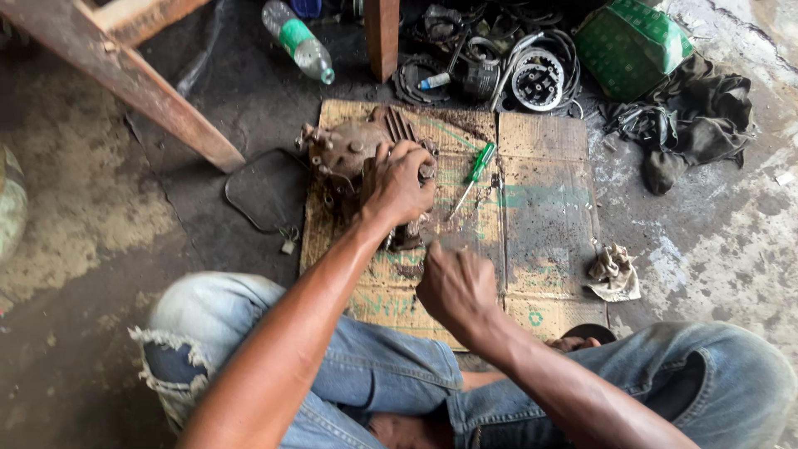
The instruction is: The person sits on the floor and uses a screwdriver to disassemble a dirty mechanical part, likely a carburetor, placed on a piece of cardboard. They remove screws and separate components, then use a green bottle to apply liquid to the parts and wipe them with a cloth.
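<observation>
Stained, oily concrete floor (100, 208) — slanting wooden bench legs (141, 87), flattened cardboard sheet (544, 216) — flat daylight.

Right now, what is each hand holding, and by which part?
The left hand grips the grimy engine part at its right-hand end. The right hand is a closed fist; what it holds cannot be told.

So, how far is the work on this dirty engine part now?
Done: the engine part lies on the cardboard, with other loose parts beyond it. In hand: the left hand presses on it; the right hand is a closed fist beside it. Left: it remains muddy; the green screwdriver lies unused.
</observation>
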